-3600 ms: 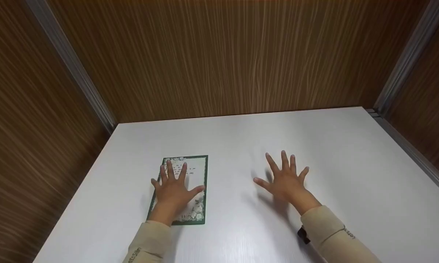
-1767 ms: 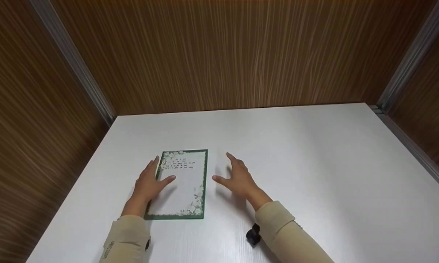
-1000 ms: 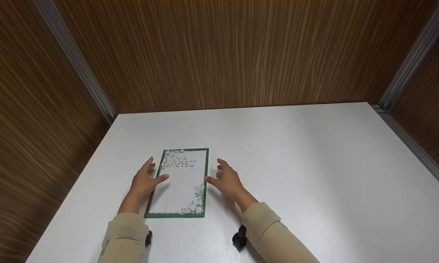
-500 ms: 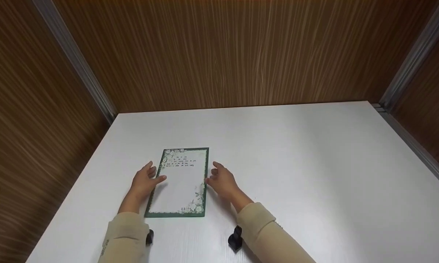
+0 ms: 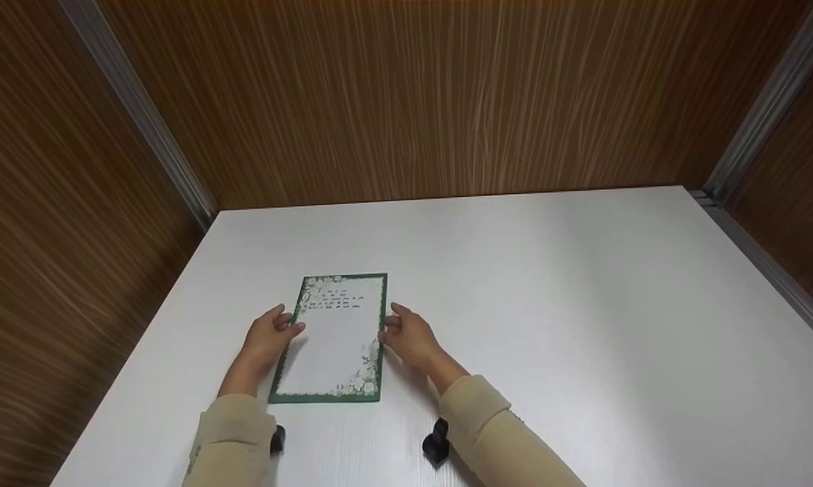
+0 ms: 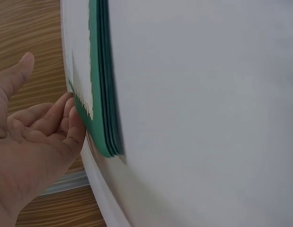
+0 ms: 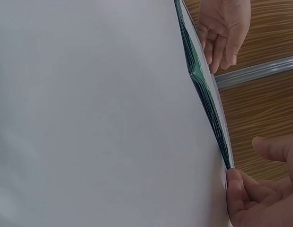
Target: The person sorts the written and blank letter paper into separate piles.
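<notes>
Left hand (image 5: 266,336): at the left long edge of the stack; fingers loosely curled, tips apparently touching the side; thumb apart, reaching over the top sheet. Not clamped.

Right hand (image 5: 413,338): at the right long edge, opposite the left; fingers bent, thumb tip at the border; in the right wrist view the thumb stands apart from the fingers. Contact light, no firm grip evident. The hands are separate, the stack between them; such facing placement presumably serves to steady or square both sides evenly.

Stack (image 5: 332,348): flat on the table, left of its middle; several green-edged layers, visible in both wrist views; bound or loose, cannot tell. Top sheet: white, green border, pale flowers (image 5: 362,385) at two opposite corners, lines of text (image 5: 332,299) at the far end, too small to read. Face up, short side toward the person, probably for ease of viewing.

Sleeves, two: left (image 5: 234,433), right (image 5: 488,416); beige, cuffs folded, likely to keep the wrists free. Black device (image 5: 436,443) beneath the right cuff; another partly hidden at the left.

Table (image 5: 582,304): white, pale sheen.

Wall (image 5: 447,101): brown wood-grain, behind; side panels joined by metal strips (image 5: 136,108).
</notes>
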The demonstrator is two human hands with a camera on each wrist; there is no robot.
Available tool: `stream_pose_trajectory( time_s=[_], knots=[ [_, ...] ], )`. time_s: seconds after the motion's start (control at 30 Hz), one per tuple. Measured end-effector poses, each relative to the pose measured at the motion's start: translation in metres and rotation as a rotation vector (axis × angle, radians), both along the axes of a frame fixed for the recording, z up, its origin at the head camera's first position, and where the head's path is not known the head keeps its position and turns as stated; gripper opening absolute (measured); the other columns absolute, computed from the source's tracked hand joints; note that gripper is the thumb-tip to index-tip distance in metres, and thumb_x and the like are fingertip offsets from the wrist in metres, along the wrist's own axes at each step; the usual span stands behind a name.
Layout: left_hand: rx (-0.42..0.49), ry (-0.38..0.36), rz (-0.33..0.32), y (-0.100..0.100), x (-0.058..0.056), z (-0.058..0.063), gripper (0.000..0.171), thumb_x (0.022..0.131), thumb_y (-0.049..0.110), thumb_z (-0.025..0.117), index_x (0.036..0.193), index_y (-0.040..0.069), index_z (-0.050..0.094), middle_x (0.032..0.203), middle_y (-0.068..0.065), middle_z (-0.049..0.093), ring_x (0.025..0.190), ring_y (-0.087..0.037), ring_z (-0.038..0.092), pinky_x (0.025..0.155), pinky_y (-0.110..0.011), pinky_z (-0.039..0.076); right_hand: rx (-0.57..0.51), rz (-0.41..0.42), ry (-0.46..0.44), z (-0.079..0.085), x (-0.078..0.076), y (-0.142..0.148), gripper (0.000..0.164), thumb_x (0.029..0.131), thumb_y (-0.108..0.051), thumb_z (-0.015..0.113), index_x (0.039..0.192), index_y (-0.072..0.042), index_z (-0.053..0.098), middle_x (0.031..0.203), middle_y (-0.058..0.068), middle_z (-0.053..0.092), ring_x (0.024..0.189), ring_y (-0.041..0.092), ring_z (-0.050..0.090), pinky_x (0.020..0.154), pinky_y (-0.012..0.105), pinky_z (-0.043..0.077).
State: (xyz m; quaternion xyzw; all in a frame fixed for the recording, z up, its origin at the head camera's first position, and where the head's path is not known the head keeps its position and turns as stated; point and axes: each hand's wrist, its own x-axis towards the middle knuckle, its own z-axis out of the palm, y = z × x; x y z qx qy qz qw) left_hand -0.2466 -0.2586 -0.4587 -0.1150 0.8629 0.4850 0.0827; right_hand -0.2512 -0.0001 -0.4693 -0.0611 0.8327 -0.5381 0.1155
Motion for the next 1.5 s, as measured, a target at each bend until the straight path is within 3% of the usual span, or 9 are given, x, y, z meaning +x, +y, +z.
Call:
stream_pose_trajectory(
  time_s=[0.23, 0.5, 0.7, 0.9, 1.17, 1.5],
  knots=[
    [0.048, 0.017, 0.001, -0.002, 0.000, -0.001, 0.070, 0.097, 0.022, 0.057, 0.150, -0.002, 0.017, 0.147, -0.023, 0.034, 0.134, -0.036, 0.032, 0.110, -0.043, 0.028, -0.019, 0.007, 0.010, -0.002, -0.001, 0.001, 0.061, 0.092, -0.011, 0.063, 0.144, 0.002, 0.034, 0.128, 0.013, 0.058, 0.115, 0.024, 0.056, 0.099, 0.037, 0.043],
    [0.102, 0.072, 0.031, -0.002, 0.002, 0.001, 0.061, 0.099, 0.020, 0.053, 0.149, 0.001, 0.024, 0.144, -0.022, 0.038, 0.132, -0.034, 0.038, 0.107, -0.043, 0.032, -0.121, -0.008, 0.030, -0.004, -0.001, 0.002, 0.059, 0.091, -0.006, 0.062, 0.143, 0.001, 0.037, 0.126, 0.016, 0.058, 0.112, 0.025, 0.059, 0.097, 0.038, 0.045],
    [0.139, 0.140, 0.060, -0.002, 0.000, 0.000, 0.052, 0.099, 0.013, 0.054, 0.145, 0.001, 0.034, 0.138, -0.020, 0.047, 0.124, -0.031, 0.048, 0.099, -0.042, 0.042, -0.220, -0.075, -0.002, -0.003, -0.002, 0.003, 0.054, 0.089, -0.004, 0.063, 0.140, -0.002, 0.043, 0.123, 0.016, 0.060, 0.107, 0.027, 0.061, 0.086, 0.034, 0.052],
    [0.199, 0.169, 0.108, 0.003, 0.001, 0.001, 0.047, 0.095, 0.006, 0.057, 0.140, 0.002, 0.044, 0.130, -0.016, 0.054, 0.112, -0.025, 0.057, 0.088, -0.033, 0.050, -0.311, -0.159, -0.022, -0.003, -0.005, 0.006, 0.047, 0.087, -0.001, 0.064, 0.132, 0.001, 0.051, 0.114, 0.017, 0.063, 0.095, 0.025, 0.066, 0.076, 0.030, 0.055],
    [0.176, 0.213, 0.117, 0.016, 0.000, 0.002, 0.043, 0.092, 0.001, 0.062, 0.134, 0.002, 0.051, 0.122, -0.017, 0.058, 0.108, -0.027, 0.057, 0.082, -0.029, 0.051, -0.296, -0.261, 0.006, -0.002, -0.007, 0.016, 0.035, 0.086, -0.002, 0.068, 0.120, 0.002, 0.058, 0.097, 0.012, 0.067, 0.076, 0.017, 0.065, 0.063, 0.027, 0.055],
    [0.181, 0.200, 0.114, 0.038, -0.002, 0.002, 0.040, 0.090, 0.001, 0.064, 0.129, 0.001, 0.056, 0.119, -0.017, 0.058, 0.106, -0.027, 0.058, 0.080, -0.031, 0.053, -0.295, -0.269, 0.009, -0.002, -0.011, 0.040, 0.032, 0.085, -0.002, 0.068, 0.115, 0.005, 0.060, 0.088, 0.011, 0.069, 0.072, 0.017, 0.065, 0.062, 0.025, 0.053]
  ],
)
